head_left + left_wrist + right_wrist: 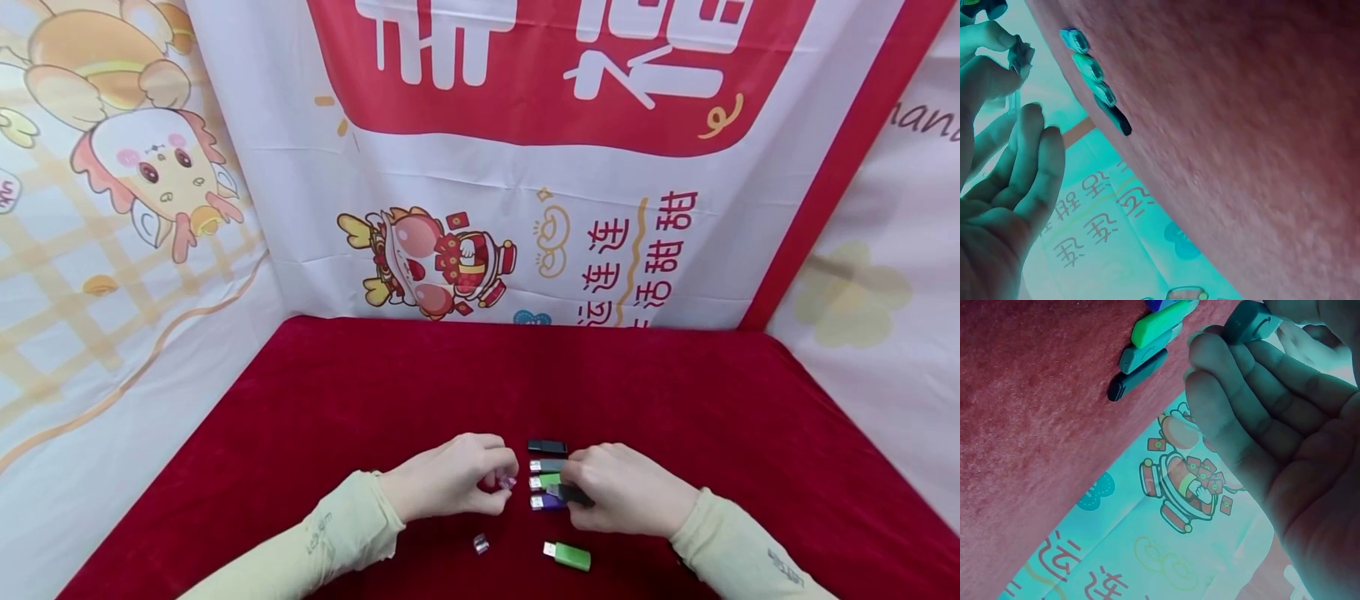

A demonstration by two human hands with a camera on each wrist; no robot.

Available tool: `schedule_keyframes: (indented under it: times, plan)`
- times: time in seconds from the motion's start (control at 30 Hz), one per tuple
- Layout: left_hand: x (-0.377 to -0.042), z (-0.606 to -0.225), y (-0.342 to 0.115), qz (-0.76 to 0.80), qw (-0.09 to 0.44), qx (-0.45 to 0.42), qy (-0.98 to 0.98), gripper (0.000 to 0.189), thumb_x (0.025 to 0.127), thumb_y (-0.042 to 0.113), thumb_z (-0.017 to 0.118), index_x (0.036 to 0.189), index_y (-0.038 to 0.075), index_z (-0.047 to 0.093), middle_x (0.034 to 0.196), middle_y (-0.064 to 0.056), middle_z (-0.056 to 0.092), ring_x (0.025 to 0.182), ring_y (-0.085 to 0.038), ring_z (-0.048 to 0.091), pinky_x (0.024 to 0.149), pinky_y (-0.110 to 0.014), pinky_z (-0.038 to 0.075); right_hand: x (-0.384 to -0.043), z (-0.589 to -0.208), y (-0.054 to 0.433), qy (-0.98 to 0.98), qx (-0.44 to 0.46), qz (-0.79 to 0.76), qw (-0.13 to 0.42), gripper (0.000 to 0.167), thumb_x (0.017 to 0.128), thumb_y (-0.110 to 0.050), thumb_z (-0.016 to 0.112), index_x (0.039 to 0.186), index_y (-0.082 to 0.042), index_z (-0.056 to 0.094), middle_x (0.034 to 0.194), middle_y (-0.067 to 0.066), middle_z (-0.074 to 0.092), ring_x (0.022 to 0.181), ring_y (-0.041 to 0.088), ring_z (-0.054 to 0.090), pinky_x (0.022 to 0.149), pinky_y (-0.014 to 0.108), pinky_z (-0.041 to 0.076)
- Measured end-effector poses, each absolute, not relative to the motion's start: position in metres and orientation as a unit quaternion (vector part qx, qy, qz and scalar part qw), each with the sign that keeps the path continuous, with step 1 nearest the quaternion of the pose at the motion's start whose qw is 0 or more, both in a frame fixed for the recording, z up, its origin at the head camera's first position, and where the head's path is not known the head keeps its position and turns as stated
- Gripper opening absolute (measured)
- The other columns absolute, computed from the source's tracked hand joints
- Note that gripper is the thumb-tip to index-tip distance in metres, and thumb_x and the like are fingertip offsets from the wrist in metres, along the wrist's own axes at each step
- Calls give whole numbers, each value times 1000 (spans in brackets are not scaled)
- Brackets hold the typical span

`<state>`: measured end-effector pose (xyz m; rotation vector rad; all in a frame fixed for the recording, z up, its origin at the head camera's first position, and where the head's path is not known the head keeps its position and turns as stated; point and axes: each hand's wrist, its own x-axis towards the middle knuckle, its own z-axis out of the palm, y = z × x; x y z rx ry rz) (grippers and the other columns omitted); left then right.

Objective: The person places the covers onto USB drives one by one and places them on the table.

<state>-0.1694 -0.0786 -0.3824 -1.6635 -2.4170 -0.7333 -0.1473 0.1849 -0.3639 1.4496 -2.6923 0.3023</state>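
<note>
My left hand (456,477) pinches a small clear, pinkish USB stick cap (507,482) between thumb and fingers. Facing it, my right hand (626,490) grips a dark USB stick (576,496), its plug end turned toward the left hand; the right wrist view shows the stick's dark body (1250,322) at the fingertips. Cap and stick are apart. Just beyond the right hand lies a row of USB sticks: a black one (547,447), a grey one (548,466), a green one (544,482) and a purple one (546,502). The right hand partly covers some of them.
Nearer to me, a loose green USB stick (570,556) lies with its plug pointing left. Another clear cap (481,543) is to its left. All rest on a red cloth-covered table (420,375), with printed fabric hangings (315,217) behind and at both sides.
</note>
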Motion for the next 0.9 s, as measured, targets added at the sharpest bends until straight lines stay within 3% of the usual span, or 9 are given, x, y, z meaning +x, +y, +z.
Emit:
schedule_keyframes:
  times: [0.43, 0.9]
  plan:
    - [-162, -378, -65, -313, 72, -532, -784, 13, 85, 11, 74, 98, 10, 69, 86, 3, 61, 71, 4, 53, 66, -8, 45, -146, -361, 181, -871, 476, 102, 64, 20, 79, -16, 71, 73, -20, 53, 66, -16, 39, 52, 0, 36, 47, 15, 33]
    - [-160, -379, -61, -312, 79, -526, -787, 11, 87, 11, 74, 95, 10, 67, 84, 5, 60, 69, 3, 54, 64, -10, 47, -144, -360, 179, -865, 481, 96, 101, 18, 76, -16, 72, 72, -19, 54, 66, -15, 39, 54, 0, 36, 47, 13, 32]
